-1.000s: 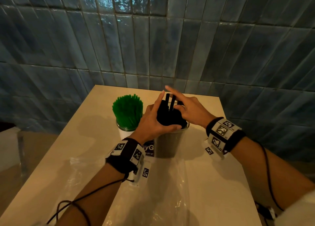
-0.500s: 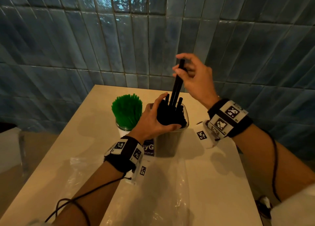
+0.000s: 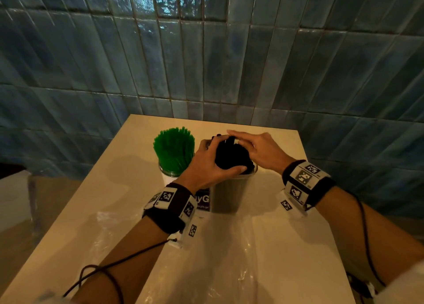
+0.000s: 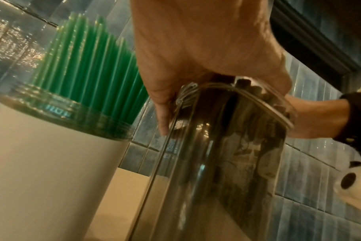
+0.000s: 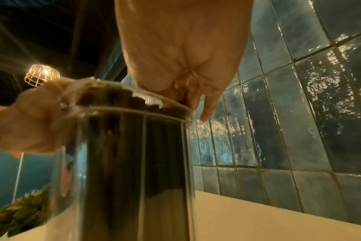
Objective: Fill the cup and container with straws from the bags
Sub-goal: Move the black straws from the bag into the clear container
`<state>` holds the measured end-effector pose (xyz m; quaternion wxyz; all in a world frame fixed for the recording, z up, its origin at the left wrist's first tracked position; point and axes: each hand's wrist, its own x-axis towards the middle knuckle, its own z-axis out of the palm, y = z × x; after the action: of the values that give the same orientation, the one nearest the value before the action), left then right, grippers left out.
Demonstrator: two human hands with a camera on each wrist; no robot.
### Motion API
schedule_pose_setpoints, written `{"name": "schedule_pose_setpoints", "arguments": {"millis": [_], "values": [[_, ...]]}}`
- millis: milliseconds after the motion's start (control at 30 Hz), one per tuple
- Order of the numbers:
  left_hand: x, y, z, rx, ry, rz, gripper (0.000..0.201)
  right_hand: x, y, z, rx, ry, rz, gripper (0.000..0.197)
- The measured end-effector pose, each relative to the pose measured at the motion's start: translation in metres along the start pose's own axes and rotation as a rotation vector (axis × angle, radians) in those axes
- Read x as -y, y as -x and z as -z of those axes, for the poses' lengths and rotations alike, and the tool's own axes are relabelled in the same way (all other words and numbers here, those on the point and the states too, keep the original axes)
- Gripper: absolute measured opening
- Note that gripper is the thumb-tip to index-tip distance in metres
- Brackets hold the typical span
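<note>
The table [image 3: 286,246] stands against the tiled wall [image 3: 229,62], and on it the cup [image 3: 171,171] of straws sits just left of the container [image 3: 231,196], which holds its own bundle of straws [image 3: 231,157]. The left hand [image 3: 206,166] wraps the bundle's near-left side and the right hand [image 3: 259,150] lies over its top from the right. Plastic bags [image 3: 218,257] lie flat on the table in front of the container (nearer the person).
</note>
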<state>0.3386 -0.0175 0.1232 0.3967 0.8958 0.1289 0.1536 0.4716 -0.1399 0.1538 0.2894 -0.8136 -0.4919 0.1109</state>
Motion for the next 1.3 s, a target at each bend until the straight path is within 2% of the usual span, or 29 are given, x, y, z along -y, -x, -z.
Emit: {"name": "schedule_pose_setpoints", "arguments": {"millis": [133,233,300,400,467,533,633,700,867,1000,1167,1300], "values": [[0.003,-0.001,0.0,0.016,0.018,0.013,0.095,0.0,0.003,0.003,0.055,-0.023,-0.048,0.04],[0.005,-0.002,-0.002,-0.004,0.009,-0.005,0.099,-0.002,0.004,0.007,-0.103,-0.128,-0.054,0.036],[0.006,-0.002,-0.001,-0.017,-0.017,-0.003,0.095,-0.003,0.009,0.004,-0.159,-0.104,-0.022,0.032],[0.004,-0.001,-0.001,-0.03,-0.014,0.022,0.087,-0.004,0.019,-0.002,-0.09,-0.023,-0.026,0.038],[0.003,0.0,-0.001,-0.035,-0.012,0.028,0.091,0.001,0.022,-0.002,-0.044,0.06,-0.016,0.041],[0.001,0.001,0.001,0.006,0.003,0.036,0.105,0.006,0.022,-0.005,0.016,0.125,0.031,0.048],[0.005,0.003,0.009,0.115,0.165,0.035,0.134,0.011,0.02,-0.014,0.131,0.225,0.059,0.057],[0.013,0.007,0.009,0.129,0.216,0.032,0.14,0.012,0.02,-0.015,0.155,0.269,0.047,0.056],[0.026,0.015,-0.002,-0.005,0.165,0.041,0.119,0.018,0.021,-0.016,0.175,0.344,0.066,0.061],[0.027,0.017,-0.003,-0.029,0.198,0.009,0.111,0.021,0.03,-0.026,0.2,0.426,0.145,0.075],[0.028,0.015,-0.001,-0.016,0.194,0.017,0.11,0.016,0.019,-0.01,0.242,0.423,0.013,0.059],[0.03,0.014,-0.002,-0.026,0.203,0.008,0.107,0.025,0.046,-0.025,0.244,0.43,0.037,0.066]]}}
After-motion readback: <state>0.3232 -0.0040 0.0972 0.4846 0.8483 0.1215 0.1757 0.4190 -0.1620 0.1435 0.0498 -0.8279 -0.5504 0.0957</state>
